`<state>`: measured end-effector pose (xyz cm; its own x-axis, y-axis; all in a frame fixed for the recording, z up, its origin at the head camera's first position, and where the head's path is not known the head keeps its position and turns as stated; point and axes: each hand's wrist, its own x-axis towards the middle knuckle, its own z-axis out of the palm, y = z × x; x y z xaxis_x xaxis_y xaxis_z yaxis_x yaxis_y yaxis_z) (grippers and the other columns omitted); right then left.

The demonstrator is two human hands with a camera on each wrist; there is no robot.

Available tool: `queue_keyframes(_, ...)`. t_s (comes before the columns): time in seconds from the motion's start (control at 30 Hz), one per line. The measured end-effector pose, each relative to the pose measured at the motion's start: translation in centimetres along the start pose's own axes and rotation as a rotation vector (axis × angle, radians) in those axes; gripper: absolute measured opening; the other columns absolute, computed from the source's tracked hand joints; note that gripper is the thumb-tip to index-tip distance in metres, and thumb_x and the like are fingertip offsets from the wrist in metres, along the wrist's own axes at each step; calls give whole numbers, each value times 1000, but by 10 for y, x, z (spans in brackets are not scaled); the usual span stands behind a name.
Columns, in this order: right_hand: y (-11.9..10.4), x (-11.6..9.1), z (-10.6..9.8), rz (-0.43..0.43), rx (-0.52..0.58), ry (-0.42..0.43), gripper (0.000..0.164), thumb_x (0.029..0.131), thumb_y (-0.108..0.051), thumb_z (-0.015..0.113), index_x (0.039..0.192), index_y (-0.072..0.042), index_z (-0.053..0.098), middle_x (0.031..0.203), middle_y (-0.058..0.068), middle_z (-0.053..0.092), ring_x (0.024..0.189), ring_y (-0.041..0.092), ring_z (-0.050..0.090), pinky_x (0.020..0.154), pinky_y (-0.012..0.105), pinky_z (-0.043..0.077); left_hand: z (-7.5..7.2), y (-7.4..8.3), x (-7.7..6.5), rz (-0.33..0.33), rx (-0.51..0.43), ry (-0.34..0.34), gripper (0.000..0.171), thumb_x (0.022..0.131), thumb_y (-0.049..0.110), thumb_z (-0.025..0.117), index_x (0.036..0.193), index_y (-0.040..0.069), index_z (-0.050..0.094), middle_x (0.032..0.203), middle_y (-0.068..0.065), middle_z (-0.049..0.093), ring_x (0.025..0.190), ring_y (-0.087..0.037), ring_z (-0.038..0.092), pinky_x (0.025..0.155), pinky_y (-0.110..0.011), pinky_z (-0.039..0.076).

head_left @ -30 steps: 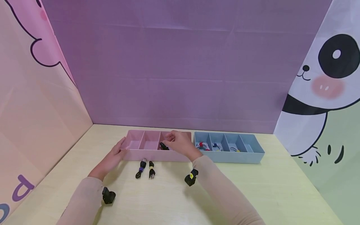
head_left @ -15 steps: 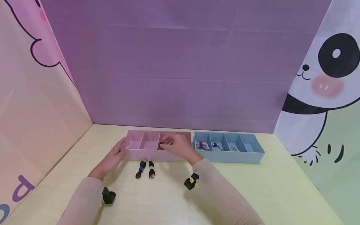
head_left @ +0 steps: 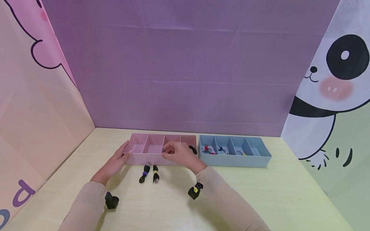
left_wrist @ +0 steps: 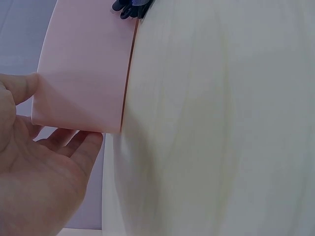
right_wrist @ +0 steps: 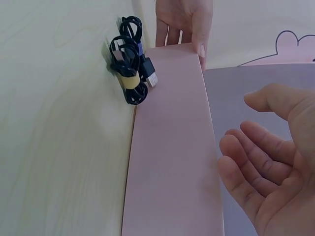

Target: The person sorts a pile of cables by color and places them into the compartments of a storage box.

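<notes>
We judge the stowing partly done: 1 black cable lies in the rightmost compartment of the pink box; 2 tied cables on the desk are left. Our left hand grips that box; our right hand has its fingers parted over it, seemingly holding nothing.

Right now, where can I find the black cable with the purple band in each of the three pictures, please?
Head: the purple-banded cable lies on the table, left of centre, just left of the yellow-banded cable.
Left wrist: the purple-banded cable is cut off by the top edge, left of centre.
Right wrist: upper part, left of centre, partly behind the yellow-banded cable.
Shared landmark: the pink box, close by in all three.
</notes>
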<state>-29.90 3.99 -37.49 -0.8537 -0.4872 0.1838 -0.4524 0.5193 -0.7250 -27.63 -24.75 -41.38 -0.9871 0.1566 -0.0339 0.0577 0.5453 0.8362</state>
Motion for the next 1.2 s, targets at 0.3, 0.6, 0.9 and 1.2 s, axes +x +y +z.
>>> queue_keyframes(0.3, 0, -3, 8, -33, -25, -25, 23, 93, -17, 69, 112, -6, 72, 93, -8, 68, 87, 7, 63, 80, 21, 53, 1, 0, 0, 11, -7, 3, 75, 109, 42, 36, 160, 9, -7, 163, -29, -8, 146, -52, -6, 110, -75, 3)
queue_keyframes(0.6, -1, -8, 18, -70, -95, -54, 19, 92, -16, 71, 109, -6, 73, 91, -7, 69, 84, 5, 63, 77, 19, 53, 2, 1, -1, 19, -11, 4, 76, 109, 44, 36, 160, 9, -7, 163, -29, -8, 146, -52, -6, 111, -74, 3)
queue_keyframes(0.9, 0, -14, 29, -20, -156, -86, 22, 93, -27, 74, 109, -12, 73, 91, -10, 69, 83, 2, 62, 75, 19, 51, 2, 0, 0, 36, -21, 9, 73, 110, 38, 37, 160, 6, -6, 162, -30, -7, 146, -54, -4, 111, -74, 3)
queue_keyframes(1.2, 4, -16, 38, -38, -174, -106, 26, 89, -30, 78, 105, -10, 74, 89, -9, 70, 81, 0, 63, 76, 17, 51, 2, 0, 0, 24, -29, 10, 73, 109, 39, 36, 160, 7, -6, 162, -30, -7, 146, -53, -4, 111, -74, 3)
